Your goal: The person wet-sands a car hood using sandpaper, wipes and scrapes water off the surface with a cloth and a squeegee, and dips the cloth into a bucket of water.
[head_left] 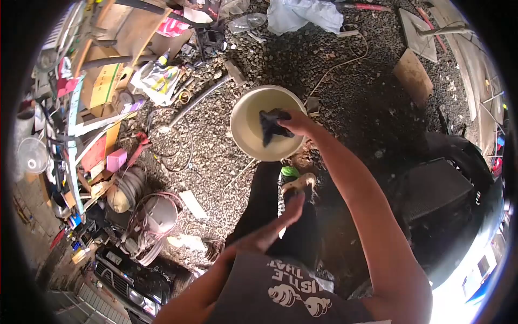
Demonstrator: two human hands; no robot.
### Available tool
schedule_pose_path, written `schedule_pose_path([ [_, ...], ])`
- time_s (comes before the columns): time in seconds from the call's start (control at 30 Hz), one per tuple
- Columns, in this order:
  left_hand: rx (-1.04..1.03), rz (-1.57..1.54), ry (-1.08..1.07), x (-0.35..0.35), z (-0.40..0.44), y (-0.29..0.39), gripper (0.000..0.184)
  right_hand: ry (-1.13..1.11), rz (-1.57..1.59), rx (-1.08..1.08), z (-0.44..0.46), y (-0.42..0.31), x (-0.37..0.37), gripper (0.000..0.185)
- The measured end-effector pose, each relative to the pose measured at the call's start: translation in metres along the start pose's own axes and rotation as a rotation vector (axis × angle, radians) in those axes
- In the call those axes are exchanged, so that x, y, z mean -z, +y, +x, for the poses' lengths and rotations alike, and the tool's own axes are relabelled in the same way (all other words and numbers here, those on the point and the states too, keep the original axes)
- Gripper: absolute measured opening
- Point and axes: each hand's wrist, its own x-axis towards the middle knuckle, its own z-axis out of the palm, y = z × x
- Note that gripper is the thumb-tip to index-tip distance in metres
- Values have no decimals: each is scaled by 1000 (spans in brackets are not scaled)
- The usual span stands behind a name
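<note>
My right hand point(297, 123) is closed on a dark wet-looking cloth point(274, 127), which hangs inside a round cream basin point(241, 141). Pale, cloudy liquid point(253, 116) shows around the cloth. Lower down, close to my dark-trousered legs, is my left hand point(294, 209); its fingers are partly hidden and blurred. Just beyond them lies a tan, curved object point(300, 183) of a kind I cannot make out, and whether the hand grips it is unclear. A bright green item point(290, 171) shows beside the tan object, below the basin's rim.
Gravel point(210, 146) surrounds the basin. A long-handled hammer point(208, 93) lies to its left. Boxes, a pink container point(116, 160) and coiled hose point(156, 216) crowd the left. White plastic point(305, 16) lies at the top; a dark vehicle part point(440, 189) stands right.
</note>
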Motion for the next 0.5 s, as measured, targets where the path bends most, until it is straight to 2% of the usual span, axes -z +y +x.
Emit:
schedule_pose_path([
  [0.03, 14, -12, -74, -6, 2, -10, 70, -50, -258, -83, 34, 11, -3, 70],
  [0.07, -117, -148, 74, -15, -5, -15, 59, -55, -255, -90, 51, 20, -12, 70],
  [0.1, -241, -284, 220, -23, -9, -22, 49, 29, -457, -118, 61, 28, -25, 72],
  [0.13, -228, -290, 215, -24, 0, -31, 49, 111, -662, -142, 72, 35, -37, 73],
  [0.17, -273, -390, 247, -24, 9, -40, 47, 98, -655, -151, 87, 40, -49, 73],
  [0.23, -301, -493, 270, -33, 17, -60, 46, 14, -951, -128, 109, 52, -74, 71],
  [0.27, -339, -525, 317, -42, 21, -64, 45, 18, -772, -188, 131, 78, -86, 69],
  [0.3, -381, -556, 368, -47, 21, -69, 44, 11, -774, -189, 145, 101, -100, 69],
  [0.37, -246, -373, 215, -49, 8, -80, 42, 191, -733, -156, 166, 143, -124, 71],
  [0.4, -148, -405, 200, -33, -7, -52, 44, 196, -728, -159, 182, 169, -143, 71],
  [0.47, -101, -330, 153, -24, -3, -66, 46, -6, -853, -179, 210, 215, -167, 57],
  [0.5, -63, -263, 105, -26, 0, -74, 48, -53, -687, -210, 185, 188, -152, 53],
])
